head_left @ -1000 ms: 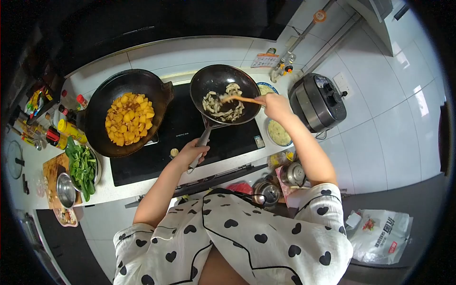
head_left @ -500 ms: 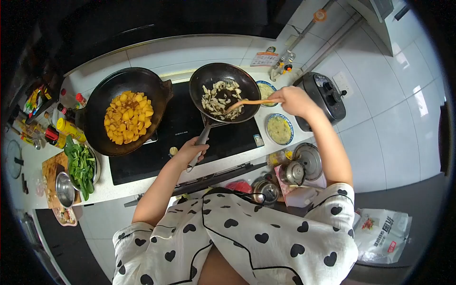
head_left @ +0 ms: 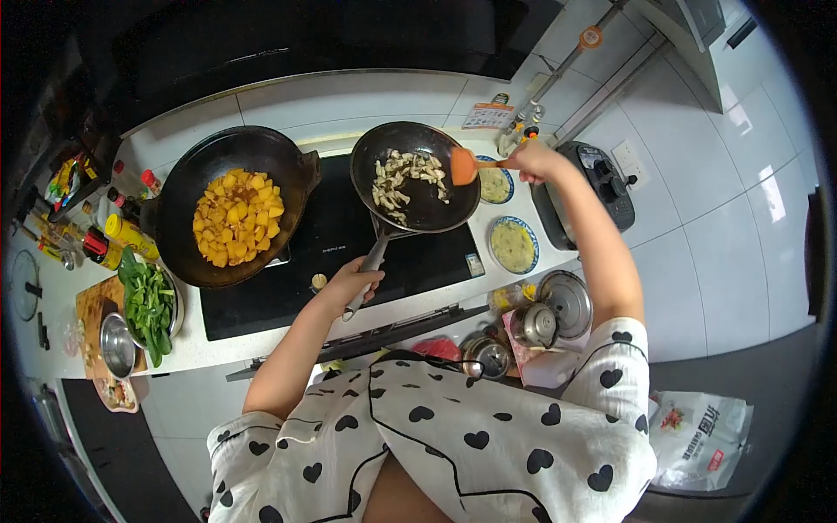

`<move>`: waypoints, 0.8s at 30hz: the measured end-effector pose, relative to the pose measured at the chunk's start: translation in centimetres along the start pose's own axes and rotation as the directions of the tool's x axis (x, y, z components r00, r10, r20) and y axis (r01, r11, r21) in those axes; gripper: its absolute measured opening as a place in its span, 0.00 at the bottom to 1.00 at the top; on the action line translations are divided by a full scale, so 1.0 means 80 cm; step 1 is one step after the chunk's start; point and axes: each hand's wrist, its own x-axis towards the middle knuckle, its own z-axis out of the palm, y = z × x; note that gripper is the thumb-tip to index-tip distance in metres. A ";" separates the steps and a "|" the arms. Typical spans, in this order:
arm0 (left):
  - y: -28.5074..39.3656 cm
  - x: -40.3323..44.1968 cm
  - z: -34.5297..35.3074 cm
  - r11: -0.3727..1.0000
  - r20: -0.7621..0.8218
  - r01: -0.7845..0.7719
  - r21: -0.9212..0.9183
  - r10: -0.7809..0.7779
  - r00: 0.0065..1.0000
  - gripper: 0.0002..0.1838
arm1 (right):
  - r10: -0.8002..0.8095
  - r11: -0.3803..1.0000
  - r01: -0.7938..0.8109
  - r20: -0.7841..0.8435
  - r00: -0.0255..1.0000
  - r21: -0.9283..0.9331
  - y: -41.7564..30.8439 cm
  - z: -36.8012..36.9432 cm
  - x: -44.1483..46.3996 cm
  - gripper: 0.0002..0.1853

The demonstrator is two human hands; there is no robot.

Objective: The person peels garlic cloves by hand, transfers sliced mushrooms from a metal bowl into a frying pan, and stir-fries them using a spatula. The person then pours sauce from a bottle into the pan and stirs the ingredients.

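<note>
My left hand (head_left: pixel 352 286) is wrapped round the grey handle of a black frying pan (head_left: pixel 414 218), which sits on the right side of the cooktop. Pale chopped pieces (head_left: pixel 403 179), possibly mushroom, lie in the pan, mostly toward its left and upper parts. Over the pan's right rim, my right hand (head_left: pixel 538 163) grips an orange-brown spatula (head_left: pixel 465 166) with its broad blade raised above the food. To the left stands a large black wok (head_left: pixel 174 187) holding yellow-orange chunks (head_left: pixel 237 216) that look like potato.
Two blue-rimmed plates of pale food stand right of the pan, the nearer plate (head_left: pixel 513 244) by the counter edge. Behind them is a black appliance (head_left: pixel 584 192). Leafy greens (head_left: pixel 148 305), a metal bowl (head_left: pixel 119 345) and bottles (head_left: pixel 131 235) stand at the left. An open drawer (head_left: pixel 532 324) holds pots below.
My right hand has lifted the spatula out of the food to the pan's right rim, its blade turned. The pale pieces have shifted, baring the pan's lower right. My left hand keeps its grip.
</note>
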 end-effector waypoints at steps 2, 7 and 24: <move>-0.001 0.000 0.000 1.000 0.003 0.008 0.001 -0.008 1.000 0.20 | 0.102 0.892 -0.160 0.158 0.982 0.422 0.021 -0.005 0.035 0.08; 0.003 -0.005 0.001 1.000 0.009 0.009 0.017 -0.009 1.000 0.22 | -0.110 0.831 -0.034 0.225 0.968 0.555 0.007 0.036 0.091 0.08; -0.001 0.000 0.000 1.000 -0.004 -0.007 0.015 0.007 1.000 0.23 | -0.477 0.850 0.434 -0.088 0.874 -0.298 -0.112 -0.007 0.054 0.14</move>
